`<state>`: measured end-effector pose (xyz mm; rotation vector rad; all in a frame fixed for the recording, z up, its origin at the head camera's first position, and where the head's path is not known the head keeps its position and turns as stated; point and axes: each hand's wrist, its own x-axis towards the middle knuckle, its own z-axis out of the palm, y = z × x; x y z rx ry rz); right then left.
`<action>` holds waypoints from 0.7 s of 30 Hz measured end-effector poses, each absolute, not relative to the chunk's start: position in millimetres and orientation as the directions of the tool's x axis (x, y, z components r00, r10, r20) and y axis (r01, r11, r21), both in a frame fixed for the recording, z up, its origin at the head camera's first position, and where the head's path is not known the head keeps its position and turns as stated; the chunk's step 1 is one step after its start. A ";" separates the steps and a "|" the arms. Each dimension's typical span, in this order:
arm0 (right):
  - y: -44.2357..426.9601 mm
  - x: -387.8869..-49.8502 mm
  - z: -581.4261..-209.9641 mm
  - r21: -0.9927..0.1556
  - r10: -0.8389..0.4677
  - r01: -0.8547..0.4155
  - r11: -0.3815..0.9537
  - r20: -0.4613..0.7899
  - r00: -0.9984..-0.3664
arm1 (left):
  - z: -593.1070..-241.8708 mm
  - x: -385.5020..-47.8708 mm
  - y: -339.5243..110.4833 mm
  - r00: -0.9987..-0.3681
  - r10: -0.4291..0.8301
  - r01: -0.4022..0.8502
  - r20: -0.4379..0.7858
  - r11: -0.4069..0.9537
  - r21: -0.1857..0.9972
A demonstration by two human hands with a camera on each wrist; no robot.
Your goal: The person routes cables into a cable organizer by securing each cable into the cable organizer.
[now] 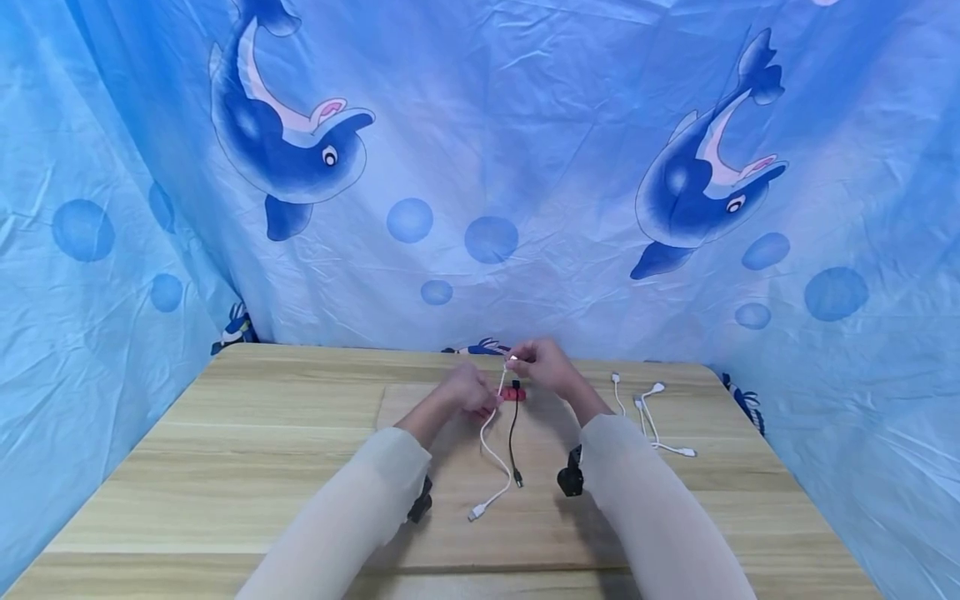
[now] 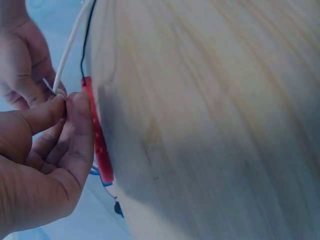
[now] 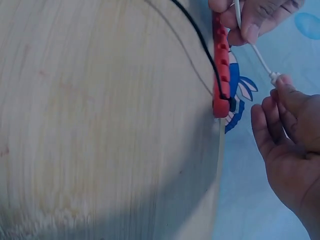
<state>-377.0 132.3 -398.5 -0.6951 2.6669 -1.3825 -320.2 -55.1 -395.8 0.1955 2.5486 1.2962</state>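
Note:
A white USB cable (image 3: 261, 59) runs between my two hands above the far edge of a wooden board (image 1: 450, 533). My left hand (image 1: 467, 390) pinches the cable between thumb and fingers, close beside a red notched strip (image 3: 221, 60). With thumb and fingertips, my right hand (image 1: 547, 365) holds the white plug (image 3: 274, 77) at the cable's upper end. The cable's other end trails toward me, its plug (image 1: 477, 512) lying on the board. A black cable (image 1: 512, 435) sits in a notch at one end of the red strip, its lower plug on the board.
Several white cable ends (image 1: 651, 417) lie on the table (image 1: 180, 450) to the right of the board. A blue dolphin-print curtain (image 1: 487, 150) hangs behind the table and along both sides. Dark wrist cameras (image 1: 571, 477) are worn below both hands.

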 end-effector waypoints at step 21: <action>128.6 -379.2 -409.2 -0.613 -0.446 -0.426 0.666 0.131 -0.886 | -406.1 -320.1 -32.0 -0.949 0.201 -0.064 -0.241 0.629 0.775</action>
